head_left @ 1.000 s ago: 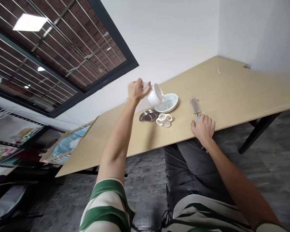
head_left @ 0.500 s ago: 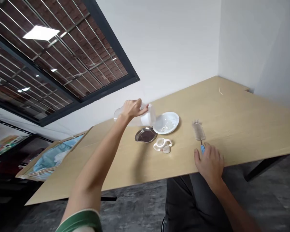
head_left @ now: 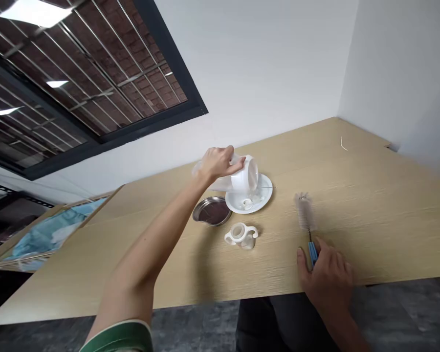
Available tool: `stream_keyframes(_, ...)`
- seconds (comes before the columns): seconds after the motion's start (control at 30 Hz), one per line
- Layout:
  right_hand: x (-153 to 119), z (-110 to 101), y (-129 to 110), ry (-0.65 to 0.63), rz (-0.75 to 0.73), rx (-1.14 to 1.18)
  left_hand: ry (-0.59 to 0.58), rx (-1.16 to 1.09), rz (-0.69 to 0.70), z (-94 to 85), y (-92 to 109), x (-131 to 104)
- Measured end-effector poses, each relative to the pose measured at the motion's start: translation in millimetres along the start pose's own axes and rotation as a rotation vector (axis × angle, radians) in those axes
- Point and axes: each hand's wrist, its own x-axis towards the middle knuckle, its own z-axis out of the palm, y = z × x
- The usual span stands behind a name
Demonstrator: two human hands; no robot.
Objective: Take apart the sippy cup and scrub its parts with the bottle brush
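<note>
1. translucent plastic: a bottle (head_left: 238, 175) lies on its side in the left hand (head_left: 217, 163), fingers clamped round its body, its long axis near level and its mouth turned right, over the white bowl (head_left: 250, 200).
2. the right hand (head_left: 326, 275) rests at the near edge of the table (head_left: 370, 205), fingers loosely curled over the blue handle of a brush (head_left: 306, 220); whether they grip it cannot be told. the bristles point away from the person.
3. the bottle is well left of the brush; the left hand has it, the right is far.
4. near the bowl: a steel dish (head_left: 211, 211) and a white handled collar (head_left: 241, 234).
</note>
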Motion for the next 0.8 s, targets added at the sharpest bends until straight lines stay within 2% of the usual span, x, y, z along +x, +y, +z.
stream_keyframes(0.1, -0.8, 1.7, -0.9, 0.011, 0.017, -0.003, -0.041, 0.062, -0.027, 0.3, -13.7, -6.1)
stream_keyframes(0.23, -1.5, 1.7, -1.1, -0.015, 0.038, 0.009, -0.009, 0.071, -0.081, -18.3, -28.8, -34.4)
stream_keyframes(0.3, -1.7, 1.1, -0.4, -0.032, 0.032, 0.010, 0.038, 0.038, -0.105, -30.0, -27.6, -49.3)
stream_keyframes(0.4, -2.2, 0.8, 1.1, -0.041, 0.023, 0.007, 0.087, -0.038, -0.095, -41.3, -14.1, -60.7)
stream_keyframes(0.5, -2.2, 0.3, 1.5, -0.074, 0.026, 0.008, 0.078, -0.095, -0.059, -40.9, 4.6, -53.2)
stream_keyframes(0.6, -1.4, -1.9, 1.3, -0.089, 0.018, 0.003, 0.032, -0.108, -0.048, -31.5, 18.1, -32.5)
stream_keyframes(0.7, -0.7, -3.5, 1.8, -0.086, -0.017, -0.013, -0.011, -0.077, -0.064, -18.6, 21.5, -12.4)
stream_keyframes(0.8, -0.9, -2.2, 2.5, -0.067, -0.030, -0.034, -0.054, -0.024, -0.127, -9.4, 13.9, -4.7)
